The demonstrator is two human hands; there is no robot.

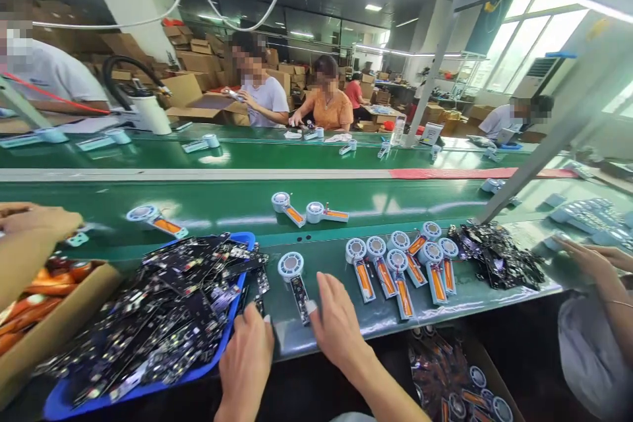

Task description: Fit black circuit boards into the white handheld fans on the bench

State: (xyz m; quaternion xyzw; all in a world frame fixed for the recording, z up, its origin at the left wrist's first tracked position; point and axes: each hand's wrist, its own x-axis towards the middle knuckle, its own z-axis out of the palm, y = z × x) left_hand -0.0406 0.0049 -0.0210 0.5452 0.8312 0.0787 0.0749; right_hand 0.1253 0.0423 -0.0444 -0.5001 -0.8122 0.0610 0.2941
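A pale blue handheld fan half-shell (291, 266) with a round grille lies on the green work surface, a black circuit board (299, 297) seated in its handle. My right hand (339, 320) is beside it, fingers stretched out and the thumb touching the handle's lower end. My left hand (250, 353) is at the right edge of the blue tray (230, 336), its fingers curled down; a dark board shows at the fingertips, but whether it is gripped is hidden. Black circuit boards (168, 303) heap up in the tray. Several fan half-shells (398, 260) with orange inserts lie to the right.
More boards (497, 254) are piled at right. A cardboard box (59, 306) holds orange parts at left. Fan pieces (281, 204) lie on the green belt (237, 191). Co-workers' hands show at left (39, 221) and right (586, 260). A slanted metal post (529, 158) rises at right.
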